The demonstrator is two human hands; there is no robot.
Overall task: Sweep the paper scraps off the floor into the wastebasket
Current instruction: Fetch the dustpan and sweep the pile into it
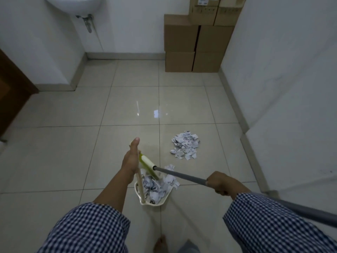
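A cream dustpan point(156, 202) rests on the tiled floor in front of me, full of torn paper scraps point(155, 188). My left hand point(130, 159) is shut on its upright cream handle point(140, 183). My right hand point(221, 183) grips the grey pole of a broom point(180, 175), whose white and yellow-green head point(148, 164) lies at the dustpan's mouth. A second pile of paper scraps point(185, 145) lies loose on the floor, a little beyond and to the right of the dustpan. No wastebasket is in view.
Stacked cardboard boxes point(197, 44) fill the far right corner. A white wall sink point(73, 5) hangs at the top left, and a dark wooden door point(11, 88) stands at the left. A white wall point(282, 79) runs along the right. My bare foot point(160, 243) shows at the bottom.
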